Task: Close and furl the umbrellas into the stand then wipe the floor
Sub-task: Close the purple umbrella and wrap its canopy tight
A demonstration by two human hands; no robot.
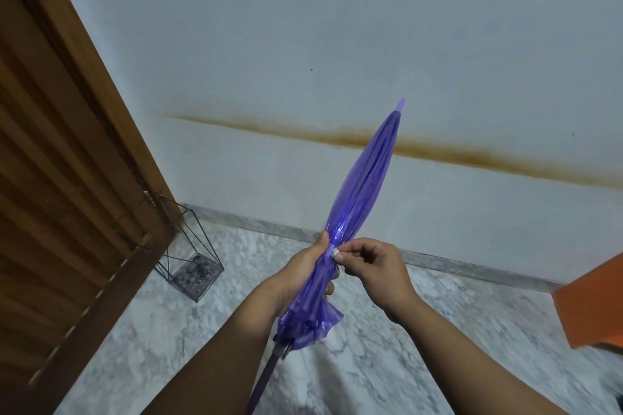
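umbrella (362, 185) handle cut off by bottom edge, orange object (593, 303) cropped at right, left hand (308, 271) fingers hidden behind canopy

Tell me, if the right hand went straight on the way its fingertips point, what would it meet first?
The right hand points left at the purple umbrella; its fingertips already pinch the white strap there. Just behind is the left hand.

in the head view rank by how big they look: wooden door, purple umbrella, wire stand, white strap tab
1. Door
2. Umbrella, though it is nearer the camera
3. Stand
4. Tab, pinched by the right hand
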